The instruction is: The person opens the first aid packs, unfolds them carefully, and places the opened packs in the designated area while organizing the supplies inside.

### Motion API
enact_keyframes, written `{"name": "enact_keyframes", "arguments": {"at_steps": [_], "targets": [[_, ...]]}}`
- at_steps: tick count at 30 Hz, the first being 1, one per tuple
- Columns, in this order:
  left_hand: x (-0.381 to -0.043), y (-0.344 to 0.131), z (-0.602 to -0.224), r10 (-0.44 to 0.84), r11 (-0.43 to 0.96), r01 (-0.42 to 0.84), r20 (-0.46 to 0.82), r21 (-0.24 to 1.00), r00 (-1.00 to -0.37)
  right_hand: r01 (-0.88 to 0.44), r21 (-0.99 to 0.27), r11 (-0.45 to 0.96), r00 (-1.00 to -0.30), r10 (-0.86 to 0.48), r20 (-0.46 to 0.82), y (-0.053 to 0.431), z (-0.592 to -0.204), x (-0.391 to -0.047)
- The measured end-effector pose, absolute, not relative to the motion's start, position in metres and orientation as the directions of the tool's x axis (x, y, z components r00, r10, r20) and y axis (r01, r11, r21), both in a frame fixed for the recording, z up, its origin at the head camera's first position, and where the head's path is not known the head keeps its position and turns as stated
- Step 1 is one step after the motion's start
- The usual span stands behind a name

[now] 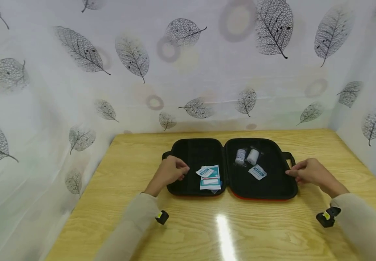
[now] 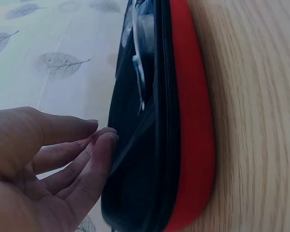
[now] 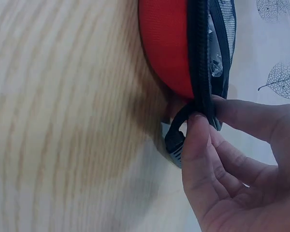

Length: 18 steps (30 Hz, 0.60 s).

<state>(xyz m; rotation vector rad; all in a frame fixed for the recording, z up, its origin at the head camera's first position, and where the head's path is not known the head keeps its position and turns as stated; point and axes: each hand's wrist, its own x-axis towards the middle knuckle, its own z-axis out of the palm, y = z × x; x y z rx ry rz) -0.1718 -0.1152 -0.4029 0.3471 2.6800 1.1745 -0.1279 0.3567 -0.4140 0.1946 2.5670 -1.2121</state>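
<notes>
A black zip case [image 1: 204, 145] with a red outer shell [image 2: 193, 121] lies opened out on the table. Over its left half hovers my left hand [image 1: 171, 170], fingers loosely bent, with nothing visible between them; whether the fingertips touch the lining is unclear. My right hand [image 1: 310, 173] pinches the rim [image 3: 203, 72] of the right half beside the carry handle [image 1: 289, 157], thumb and fingers on either side. White and teal packets [image 1: 215, 172] lie in the left half. In the right half are two wrapped bandage rolls [image 1: 252, 156] and a small sachet [image 1: 257, 172].
The wooden table [image 1: 188, 228] extends around the case, with a bright light reflection in front. A white curtain with leaf prints [image 1: 194, 79] hangs behind and along both sides. Another handle [image 1: 166, 155] sticks out at the case's left side.
</notes>
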Motion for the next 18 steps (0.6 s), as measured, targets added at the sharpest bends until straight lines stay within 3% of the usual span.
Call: {"name": "enact_keyframes", "arguments": {"at_steps": [8, 18], "targets": [[-0.182, -0.097, -0.409, 0.314, 0.674, 0.093, -0.17, 0.733, -0.934, 0.262, -0.721, 0.642, -0.941, 0.006, -0.337, 0.354, -0.418, -0.125], [-0.187, -0.088, -0.417, 0.258, 0.754, 0.037, -0.244, 0.655, -0.935, 0.283, -0.724, 0.629, -0.933, 0.008, -0.359, 0.356, -0.421, -0.123]]}}
